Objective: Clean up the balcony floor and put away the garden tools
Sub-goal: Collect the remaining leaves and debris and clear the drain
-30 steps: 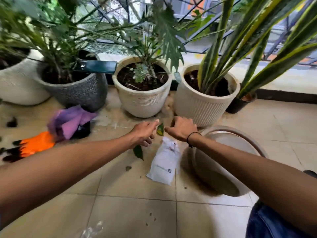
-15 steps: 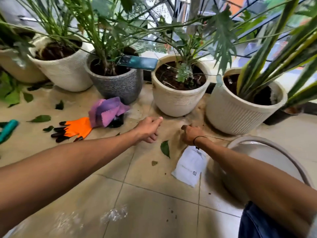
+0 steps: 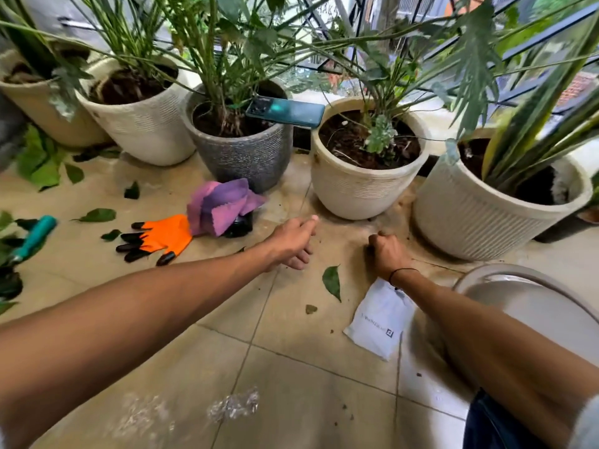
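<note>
Head view, read left to right, has swung leftward over the last second, so a teal-handled garden tool (image 3: 35,237) and a spread of fallen leaves (image 3: 97,215) now show at the far left of the balcony floor (image 3: 308,367), which suggests most of the clearing is still to be done. Next comes an orange glove (image 3: 163,236) lying flat, touching a purple cloth (image 3: 222,204) just in front of the grey pot (image 3: 249,157), where a phone (image 3: 285,111) rests on the rim. The left hand (image 3: 291,243) reaches forward low over the tiles, forefinger extended and the other fingers loosely curled, holding nothing I can see; the leaf that sat between the hands a second ago is no longer there. A single leaf (image 3: 332,281) lies between the two forearms. The right hand (image 3: 387,252) is clenched, knuckles up, down by the floor beside the cream pot (image 3: 359,192); whether it encloses debris I cannot tell. A white packet (image 3: 379,322) lies under that wrist, a metal basin (image 3: 534,306) just beyond
</note>
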